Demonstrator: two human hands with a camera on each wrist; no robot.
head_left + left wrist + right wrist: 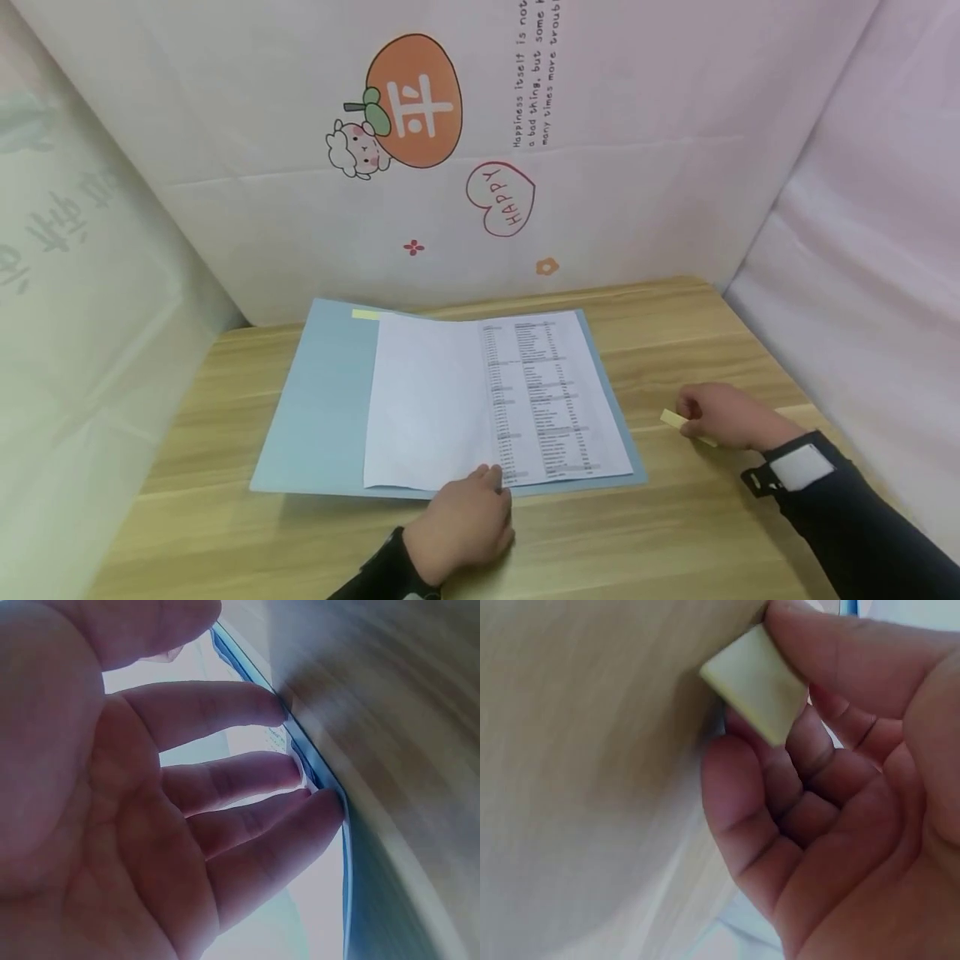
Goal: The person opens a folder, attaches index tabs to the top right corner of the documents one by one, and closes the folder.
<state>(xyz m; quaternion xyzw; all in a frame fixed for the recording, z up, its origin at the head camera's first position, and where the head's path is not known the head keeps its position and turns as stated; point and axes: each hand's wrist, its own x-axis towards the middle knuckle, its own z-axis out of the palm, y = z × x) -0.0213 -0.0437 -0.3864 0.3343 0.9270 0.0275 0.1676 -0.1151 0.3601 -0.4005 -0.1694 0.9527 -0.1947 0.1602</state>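
Note:
A blue folder (318, 400) lies spread on the table with white pages inside: a blank left page (427, 400) and a printed sheet (536, 396) with columns of small text. My left hand (467, 521) rests at the bottom edge near the middle fold. Its fingers (225, 780) are extended and touch that edge in the left wrist view. To the right of the folder, my right hand (723, 417) pinches a narrow pale yellow sticky note pad (757, 682) between thumb and fingers, just over the table. A yellow sticky tab (365, 315) sticks out at the blank page's top left.
The wooden table (675, 342) has a light grain. A white printed cloth (637, 167) hangs behind it, and more pale cloth stands along the left and right sides. A dark sleeve and wrist strap (802, 467) cover the right wrist.

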